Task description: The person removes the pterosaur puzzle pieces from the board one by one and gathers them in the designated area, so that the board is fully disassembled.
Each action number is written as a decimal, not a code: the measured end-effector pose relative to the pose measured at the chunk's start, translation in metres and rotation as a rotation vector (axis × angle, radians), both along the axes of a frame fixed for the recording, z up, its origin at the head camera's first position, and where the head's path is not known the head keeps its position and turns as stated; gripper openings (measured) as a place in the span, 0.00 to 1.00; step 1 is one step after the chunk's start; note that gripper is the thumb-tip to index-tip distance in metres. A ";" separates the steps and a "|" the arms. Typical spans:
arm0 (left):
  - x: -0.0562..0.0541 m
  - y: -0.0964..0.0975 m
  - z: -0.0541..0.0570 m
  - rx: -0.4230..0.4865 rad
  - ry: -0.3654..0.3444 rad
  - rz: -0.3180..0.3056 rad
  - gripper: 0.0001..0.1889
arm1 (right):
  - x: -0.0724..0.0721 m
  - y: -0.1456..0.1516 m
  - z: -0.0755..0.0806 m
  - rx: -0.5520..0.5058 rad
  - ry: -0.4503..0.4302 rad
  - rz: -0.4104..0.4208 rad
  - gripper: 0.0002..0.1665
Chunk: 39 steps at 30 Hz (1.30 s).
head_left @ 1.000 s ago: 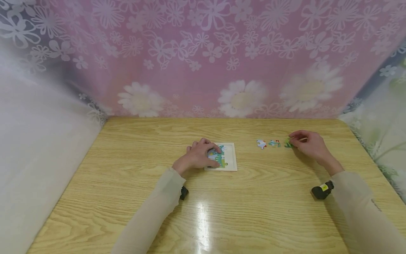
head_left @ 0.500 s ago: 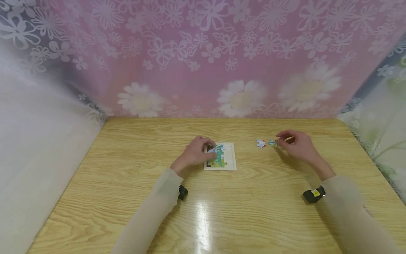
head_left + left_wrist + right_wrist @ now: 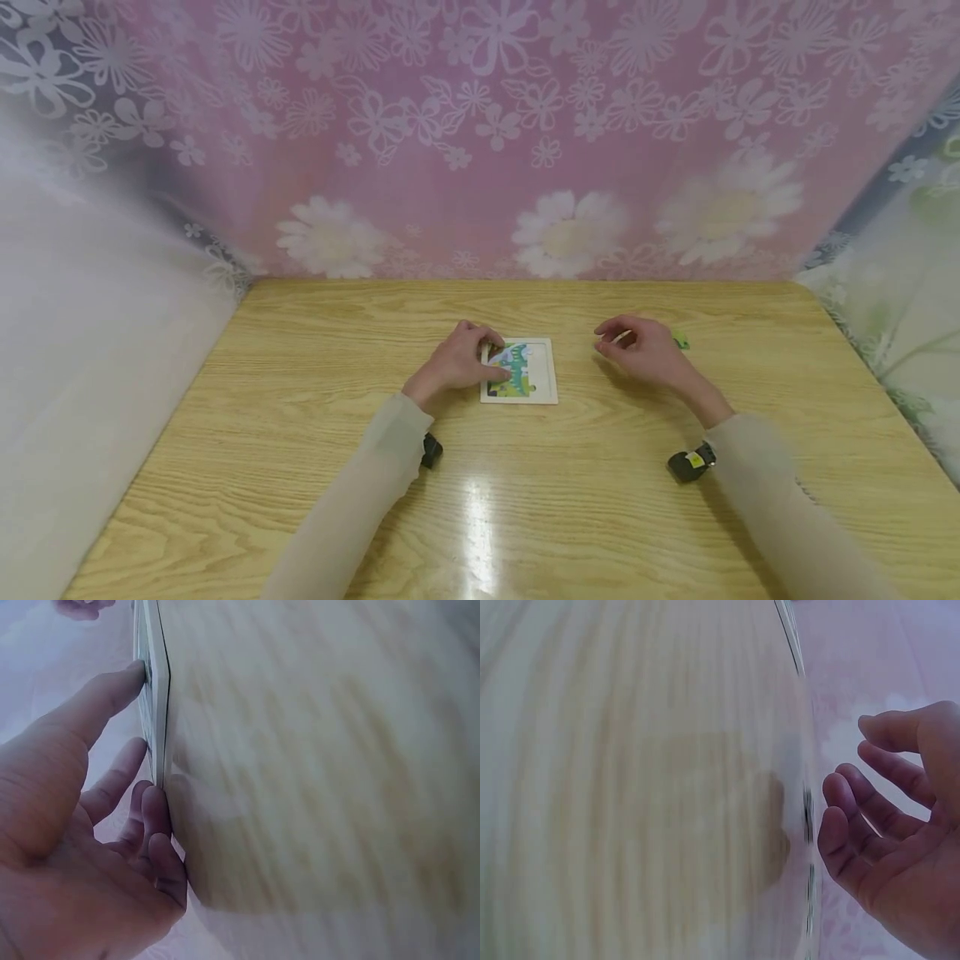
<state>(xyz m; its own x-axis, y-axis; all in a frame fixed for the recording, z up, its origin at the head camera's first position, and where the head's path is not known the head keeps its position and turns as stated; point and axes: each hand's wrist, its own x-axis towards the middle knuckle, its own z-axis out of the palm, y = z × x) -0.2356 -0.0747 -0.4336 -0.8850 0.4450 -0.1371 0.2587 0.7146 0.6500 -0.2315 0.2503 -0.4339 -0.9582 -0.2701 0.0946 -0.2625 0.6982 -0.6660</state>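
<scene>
My left hand rests at the left side of a white-framed jigsaw board. Thumb and index finger touch its top, while the other fingers lie bent by its edge, as the left wrist view shows. A dinosaur picture fills the board's left part; its right part is bare. To the right, my right hand hovers low over the table, fingers loosely bent and nothing between them. A green puzzle piece lies just behind it. Edge-on puzzle pieces show below its fingertips in the right wrist view; the head view hides them.
The wood-grain table reaches back to a pink flowered curtain. White cloth hangs on the left, and leafy cloth on the right. Each wrist wears a small black camera.
My right hand has moved left along the row, away from the green piece, and now covers the other two. My left thumb and index finger have shifted slightly left on the board.
</scene>
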 end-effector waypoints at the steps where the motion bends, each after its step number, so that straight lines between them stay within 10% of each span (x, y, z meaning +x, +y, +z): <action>1: 0.000 0.000 0.000 0.000 -0.001 0.000 0.24 | -0.001 -0.004 -0.001 -0.004 0.000 0.011 0.15; 39: -0.006 0.000 0.001 -0.021 -0.036 0.028 0.24 | -0.025 -0.086 -0.008 0.133 0.044 0.220 0.07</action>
<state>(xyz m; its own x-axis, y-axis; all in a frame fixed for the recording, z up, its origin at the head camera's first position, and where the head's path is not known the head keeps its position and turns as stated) -0.2413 -0.0747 -0.4328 -0.8911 0.4173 -0.1784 0.2152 0.7347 0.6434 -0.2569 0.1646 -0.4418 -0.8707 -0.4844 0.0847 -0.4445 0.7015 -0.5571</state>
